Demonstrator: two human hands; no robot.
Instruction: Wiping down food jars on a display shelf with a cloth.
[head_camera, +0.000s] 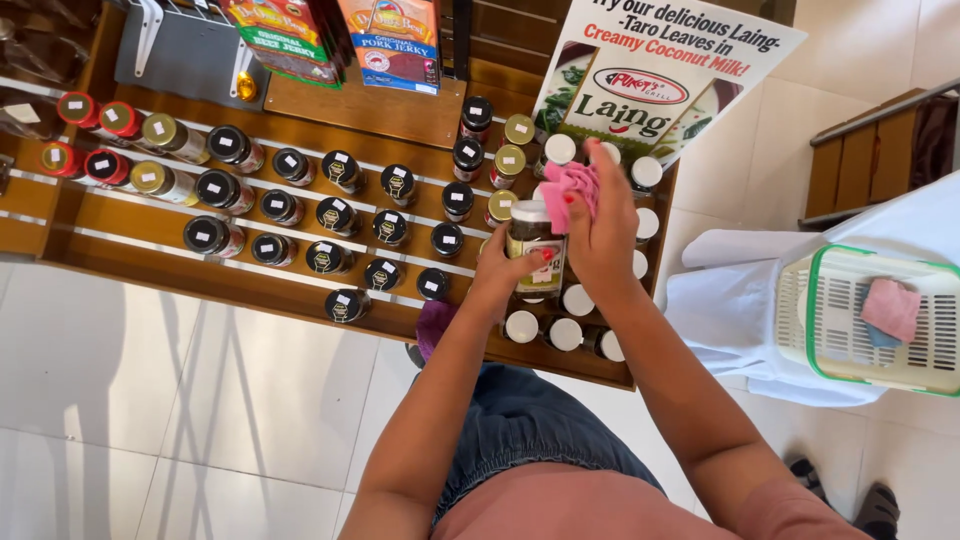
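Note:
My left hand (500, 275) grips a glass jar (533, 245) with a dark filling and a pale lid, held upright above the wooden shelf (150, 215). My right hand (600, 235) holds a pink cloth (570, 190) pressed against the jar's lid and upper side. Below the jar stand several white-lidded jars (565, 333) at the shelf's right end.
Rows of black-, gold- and red-lidded jars (283, 207) fill the stepped shelf. Two snack packets (398, 42) and a printed sign (650, 70) stand behind. At right a green-rimmed basket (830, 330) with a pink cloth (892, 308) rests on a white-covered surface. White tiled floor lies below.

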